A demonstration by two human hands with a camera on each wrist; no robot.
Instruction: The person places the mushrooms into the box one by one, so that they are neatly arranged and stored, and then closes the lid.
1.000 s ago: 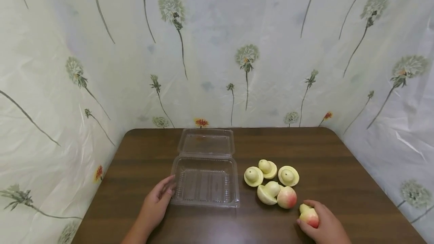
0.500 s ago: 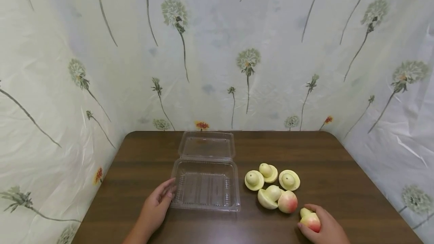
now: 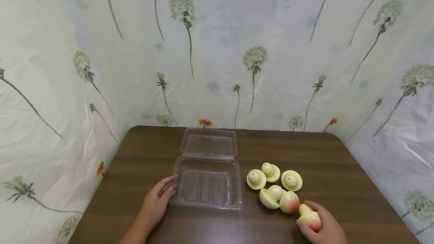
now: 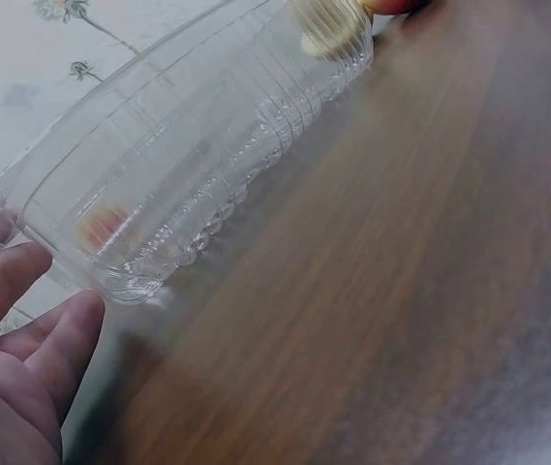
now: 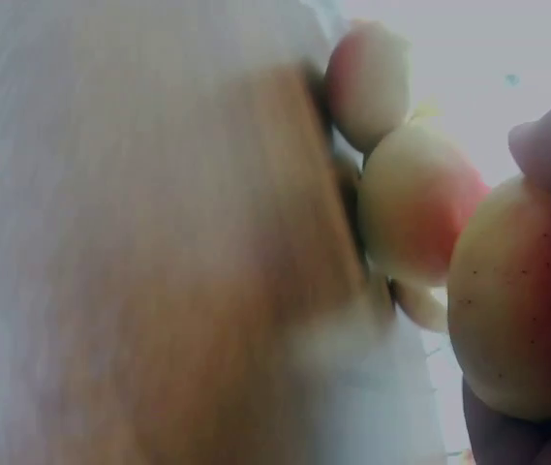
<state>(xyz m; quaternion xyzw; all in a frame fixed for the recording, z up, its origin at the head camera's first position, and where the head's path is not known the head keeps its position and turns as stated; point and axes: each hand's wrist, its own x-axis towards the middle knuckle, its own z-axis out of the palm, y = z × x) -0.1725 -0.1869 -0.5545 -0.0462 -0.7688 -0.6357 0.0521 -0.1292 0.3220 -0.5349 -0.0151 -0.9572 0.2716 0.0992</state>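
Observation:
A hinged clear plastic container lies with its lid folded back on the table. My left hand holds its left rim; in the left wrist view the fingers are curled at the rim's corner. My right hand grips a peach-like piece, with a pinkish-red dome and a pale yellow knob. The right wrist view shows its round, dark-speckled side close up. Several similar pieces sit between it and the container, most with cream rims and knobs facing up; one shows its red-blushed side.
The dark brown wooden table has rounded far corners. Behind and on both sides hangs a pale sheet printed with dandelions, meeting the table's far edge.
The head view has shifted slightly. Both hands keep their places: the left at the container's rim, the right around the peach-like piece, which has turned a little.

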